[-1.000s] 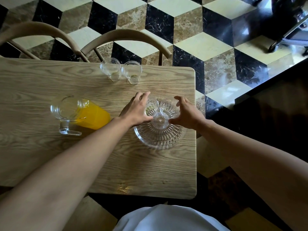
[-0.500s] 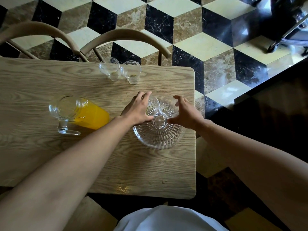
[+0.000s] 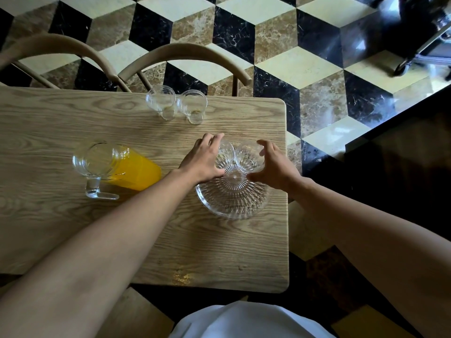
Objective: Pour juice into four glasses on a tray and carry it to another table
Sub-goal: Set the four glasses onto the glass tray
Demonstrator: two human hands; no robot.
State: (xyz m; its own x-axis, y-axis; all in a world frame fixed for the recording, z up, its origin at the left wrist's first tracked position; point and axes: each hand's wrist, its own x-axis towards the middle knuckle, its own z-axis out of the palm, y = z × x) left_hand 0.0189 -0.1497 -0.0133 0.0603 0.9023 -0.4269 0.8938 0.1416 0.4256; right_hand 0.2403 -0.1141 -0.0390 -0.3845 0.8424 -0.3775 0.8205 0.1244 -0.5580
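A round ribbed glass tray [image 3: 233, 203] lies on the wooden table [image 3: 122, 240] near its right edge. Two empty glasses stand side by side on the tray's far half. My left hand [image 3: 201, 160] is wrapped around the left glass [image 3: 224, 154]. My right hand [image 3: 275, 167] is wrapped around the right glass [image 3: 249, 158]. Two more empty glasses [image 3: 161, 101] [image 3: 192, 104] stand at the table's far edge. A glass pitcher [image 3: 114, 167] of orange juice stands to the left of the tray, its handle towards me.
Two curved wooden chair backs [image 3: 185, 57] [image 3: 56, 48] sit behind the table's far edge. Beyond lies a cube-patterned tiled floor [image 3: 305, 69]. A dark surface [image 3: 402, 167] fills the right side, and a wheeled metal frame [image 3: 419, 54] stands at the top right.
Almost nothing has moved; both hands stay on the two glasses on the tray, and the view has shifted very slightly.
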